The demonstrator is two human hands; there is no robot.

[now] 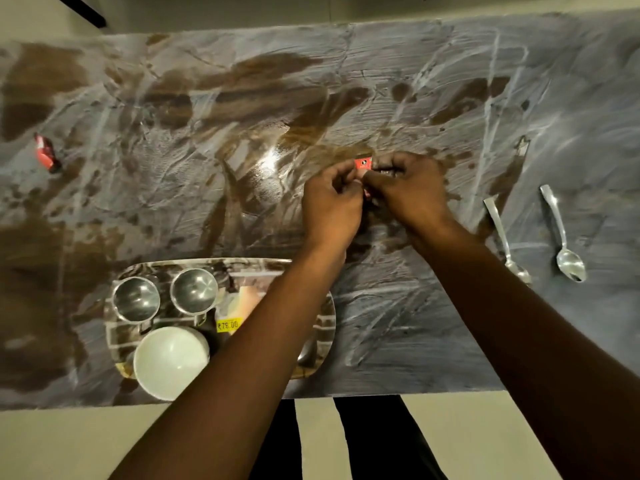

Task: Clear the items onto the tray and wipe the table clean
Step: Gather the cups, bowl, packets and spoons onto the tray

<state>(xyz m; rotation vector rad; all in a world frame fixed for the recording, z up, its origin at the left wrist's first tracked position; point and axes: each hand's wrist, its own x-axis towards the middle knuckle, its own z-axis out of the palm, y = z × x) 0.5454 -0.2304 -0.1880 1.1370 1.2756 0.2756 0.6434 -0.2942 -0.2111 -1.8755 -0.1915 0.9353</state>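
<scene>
Both hands, left hand and right hand, pinched together on a small red paper sachet, apparently gathering it for the oval marbled tray nearer the body, below the left forearm.

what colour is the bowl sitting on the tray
The round ceramic bowl is plain white, seen best in the head view, at the marbled tray's near-left end.

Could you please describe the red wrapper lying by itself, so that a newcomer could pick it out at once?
Start at the marbled table and follow it to its far left edge, well away from the tray. There lies a crumpled red wrapper. Unlike the red packet pinched between both hands, nothing touches it.
</scene>
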